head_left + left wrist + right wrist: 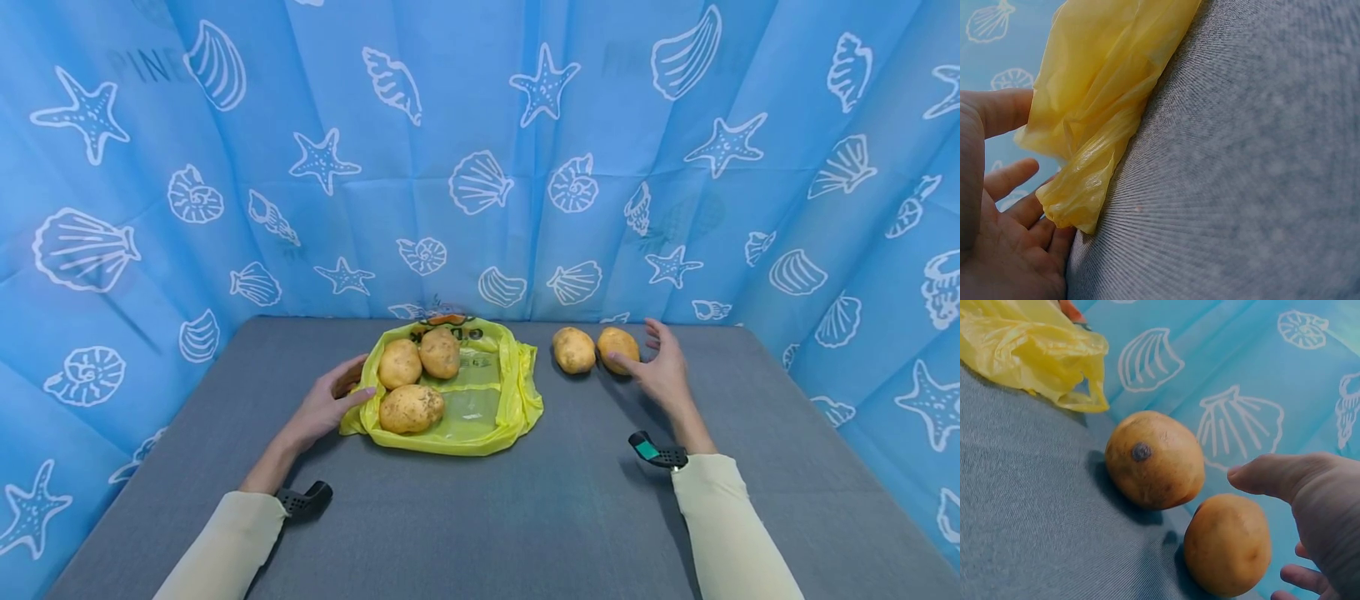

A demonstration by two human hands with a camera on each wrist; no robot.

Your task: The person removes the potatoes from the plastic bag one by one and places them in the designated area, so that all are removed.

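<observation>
A yellow plastic bag (517, 392) lies spread with its mouth up, three potatoes (411, 408) in its left part. My left hand (330, 407) is at the bag's left side, its thumb against the rim. In the left wrist view, the fingers of that hand (1016, 244) are spread beside a crumpled corner of the bag (1097, 125). Two more potatoes sit right of the bag, a left one (574, 350) and a right one (618, 350). My right hand (663, 367) is beside the right potato (1227, 545), thumb and fingers apart; contact is unclear.
A grey cloth (480, 525) covers the table. Behind it and along both sides hangs a blue curtain (480, 100) with white shells and starfish. Black straps with camera mounts (656, 450) sit on both wrists.
</observation>
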